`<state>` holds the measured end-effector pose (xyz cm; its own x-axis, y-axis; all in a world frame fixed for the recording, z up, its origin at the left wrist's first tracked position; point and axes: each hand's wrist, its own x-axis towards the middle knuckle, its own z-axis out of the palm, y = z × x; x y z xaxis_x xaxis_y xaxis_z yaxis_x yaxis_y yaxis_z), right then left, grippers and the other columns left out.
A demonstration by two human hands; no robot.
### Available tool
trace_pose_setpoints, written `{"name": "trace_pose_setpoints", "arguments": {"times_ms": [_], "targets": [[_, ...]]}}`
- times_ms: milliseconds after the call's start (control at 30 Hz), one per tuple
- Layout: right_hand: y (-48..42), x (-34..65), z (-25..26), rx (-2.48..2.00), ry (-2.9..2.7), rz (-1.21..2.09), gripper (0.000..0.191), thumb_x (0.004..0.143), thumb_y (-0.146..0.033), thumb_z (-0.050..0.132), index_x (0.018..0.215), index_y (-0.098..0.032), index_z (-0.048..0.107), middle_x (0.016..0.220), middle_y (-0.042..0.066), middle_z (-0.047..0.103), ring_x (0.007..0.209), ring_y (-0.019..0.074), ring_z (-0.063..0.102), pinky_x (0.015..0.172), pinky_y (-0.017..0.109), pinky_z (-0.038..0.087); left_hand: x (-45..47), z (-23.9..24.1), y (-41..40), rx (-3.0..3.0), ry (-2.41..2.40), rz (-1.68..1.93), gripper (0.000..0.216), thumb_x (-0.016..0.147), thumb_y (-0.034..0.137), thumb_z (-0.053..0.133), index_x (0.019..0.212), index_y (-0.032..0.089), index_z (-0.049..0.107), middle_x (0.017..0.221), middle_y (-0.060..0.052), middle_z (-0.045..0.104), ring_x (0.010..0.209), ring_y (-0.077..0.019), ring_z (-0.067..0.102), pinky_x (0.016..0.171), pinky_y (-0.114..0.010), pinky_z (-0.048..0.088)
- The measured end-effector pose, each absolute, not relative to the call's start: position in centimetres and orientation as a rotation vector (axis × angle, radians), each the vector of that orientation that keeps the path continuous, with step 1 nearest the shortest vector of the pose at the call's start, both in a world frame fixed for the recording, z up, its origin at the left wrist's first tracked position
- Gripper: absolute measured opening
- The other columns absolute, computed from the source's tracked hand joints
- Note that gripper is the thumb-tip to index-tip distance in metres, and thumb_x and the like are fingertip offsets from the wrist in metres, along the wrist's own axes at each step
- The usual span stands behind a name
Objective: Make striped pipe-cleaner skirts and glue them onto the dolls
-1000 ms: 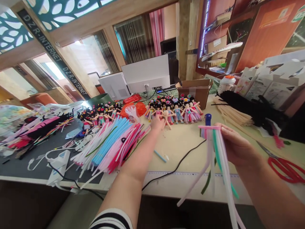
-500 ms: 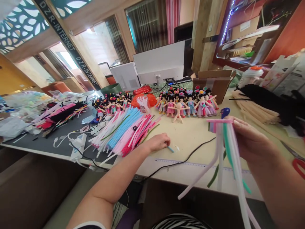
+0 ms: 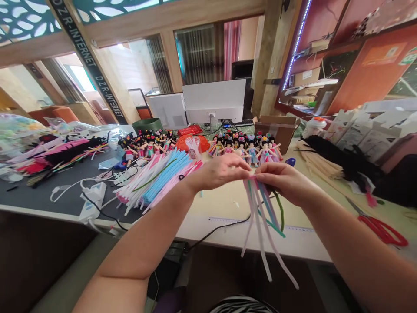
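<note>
My right hand point(image 3: 282, 182) pinches the top of a bundle of pipe cleaners point(image 3: 262, 219), white, pink, teal and green, which hang down past the table edge. My left hand point(image 3: 219, 171) has its fingertips closed on the same top end, touching the right hand. Both hands hover over the pale tabletop point(image 3: 228, 204). Behind them stands a row of small dolls point(image 3: 247, 150) in coloured dresses. A heap of loose pipe cleaners point(image 3: 159, 178), blue, pink and white, lies to the left.
Red scissors point(image 3: 379, 226) lie at the right. Black and tan fibre bundles point(image 3: 339, 158) sit behind them. A black cable point(image 3: 215, 230) and a power strip point(image 3: 93, 200) cross the near edge. Monitors point(image 3: 213, 100) and a cardboard box point(image 3: 276, 128) stand at the back.
My left hand came up from the tabletop and joined the right hand at the top of the bundle. The bundle moved left and lower, toward the middle.
</note>
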<state>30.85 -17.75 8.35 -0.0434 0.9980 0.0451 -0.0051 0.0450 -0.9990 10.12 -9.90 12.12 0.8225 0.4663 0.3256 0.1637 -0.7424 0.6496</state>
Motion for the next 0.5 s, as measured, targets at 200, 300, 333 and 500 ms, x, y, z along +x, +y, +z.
{"name": "trace_pose_setpoints", "arguments": {"times_ms": [200, 300, 333, 500], "targets": [[-18.7, 29.9, 8.6, -1.241, -1.357, 1.121, 0.035, 0.056, -0.045, 0.087, 0.066, -0.018, 0.067, 0.052, -0.003, 0.060, 0.047, 0.0086, 0.051, 0.044, 0.021, 0.042, 10.9, 12.3, -12.4, 2.380, 0.504, 0.557, 0.009, 0.077, 0.023, 0.073, 0.083, 0.018, 0.070, 0.089, -0.003, 0.072, 0.087, -0.0185, 0.066, 0.079, -0.026, 0.048], [-19.5, 29.9, 8.5, -1.239, -1.359, 1.084, 0.032, 0.057, -0.041, 0.086, 0.068, -0.018, 0.066, 0.056, -0.002, 0.063, 0.049, 0.0098, 0.054, 0.045, 0.022, 0.043, 10.8, 11.5, -12.9, 2.330, 0.498, 0.547, 0.008, 0.078, 0.023, 0.071, 0.080, 0.016, 0.068, 0.082, -0.002, 0.070, 0.079, -0.0163, 0.064, 0.071, -0.024, 0.047], [-19.8, 29.9, 8.5, -1.238, -1.361, 1.072, 0.031, 0.058, -0.039, 0.085, 0.071, -0.019, 0.066, 0.058, -0.002, 0.065, 0.051, 0.0105, 0.056, 0.046, 0.022, 0.044, 10.8, 11.3, -13.2, 2.318, 0.504, 0.540, 0.009, 0.079, 0.024, 0.070, 0.080, 0.016, 0.067, 0.080, -0.002, 0.069, 0.076, -0.0156, 0.063, 0.068, -0.023, 0.046], [-20.9, 29.9, 8.8, -1.227, -1.442, 0.969, 0.033, 0.065, -0.030, 0.075, 0.095, -0.021, 0.064, 0.067, -0.004, 0.066, 0.057, 0.0119, 0.058, 0.050, 0.023, 0.045, 10.9, 10.7, -14.1, 2.268, 0.584, 0.527, 0.013, 0.081, 0.025, 0.067, 0.073, 0.015, 0.064, 0.067, -0.001, 0.065, 0.064, -0.0134, 0.060, 0.056, -0.022, 0.041]]}}
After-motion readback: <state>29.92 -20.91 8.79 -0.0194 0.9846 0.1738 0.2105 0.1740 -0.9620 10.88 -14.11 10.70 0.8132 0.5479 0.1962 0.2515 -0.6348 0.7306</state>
